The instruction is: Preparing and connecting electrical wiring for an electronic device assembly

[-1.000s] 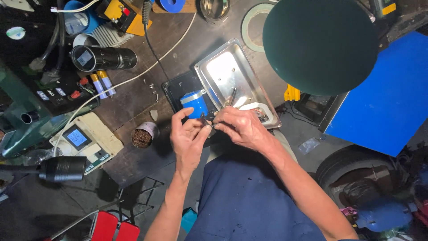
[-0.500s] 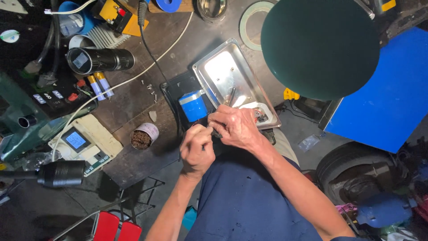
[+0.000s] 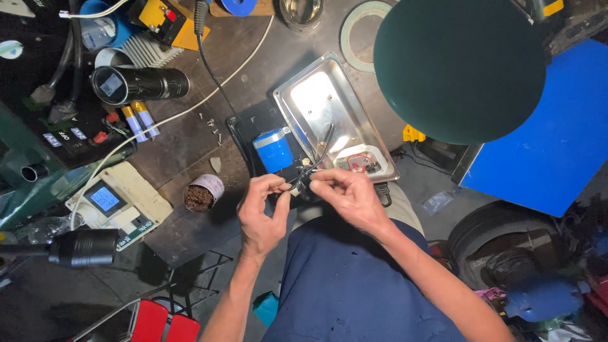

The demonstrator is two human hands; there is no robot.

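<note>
Small black part (image 3: 303,184) with a black wire (image 3: 323,147), just below the blue cylinder (image 3: 273,149). Left hand (image 3: 261,214) and right hand (image 3: 349,197) each pinch it in a narrow fingertip grip. Steel tray (image 3: 297,95) right of cylinder; brown-filled cup (image 3: 201,192) on the desk (image 3: 183,136), to its left.

Both hands: left (image 3: 261,212) and right (image 3: 347,196), fingertips pinched together, forearms angled inward.

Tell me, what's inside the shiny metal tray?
The shiny metal tray is mostly bare. At its near end lie small red wire loops on a pale part, and a black wire runs out toward the hands. The right hand covers the near corner.
</note>
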